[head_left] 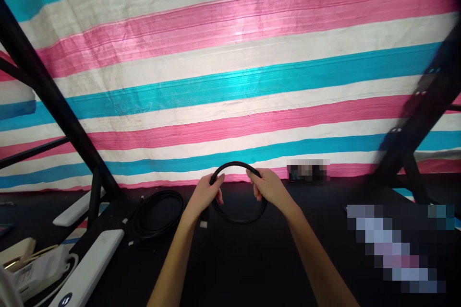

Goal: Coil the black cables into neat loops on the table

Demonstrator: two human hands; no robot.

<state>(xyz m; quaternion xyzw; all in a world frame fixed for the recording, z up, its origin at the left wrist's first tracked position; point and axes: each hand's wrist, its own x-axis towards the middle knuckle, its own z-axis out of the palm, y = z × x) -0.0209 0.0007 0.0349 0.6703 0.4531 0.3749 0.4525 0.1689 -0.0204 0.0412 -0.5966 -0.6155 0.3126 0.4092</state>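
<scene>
A black cable (239,222), coiled into a ring, is held up over the black table between my two hands. My left hand (210,194) grips the ring's left side, thumb on top and fingers curled beneath. On the opposite side, my right hand (268,188) is closed round the coil in the same way. A connector with a pale metal end (203,224) hangs just below my left hand. To the left, a second coiled black cable (159,214) lies on the table with its plugs at its left edge.
A long white device (91,268) and a white adapter with cords (41,268) are at the lower left. Black metal posts (54,100) stand at both sides. A striped sheet (230,81) hangs behind the table (237,268). Blurred items are at the right.
</scene>
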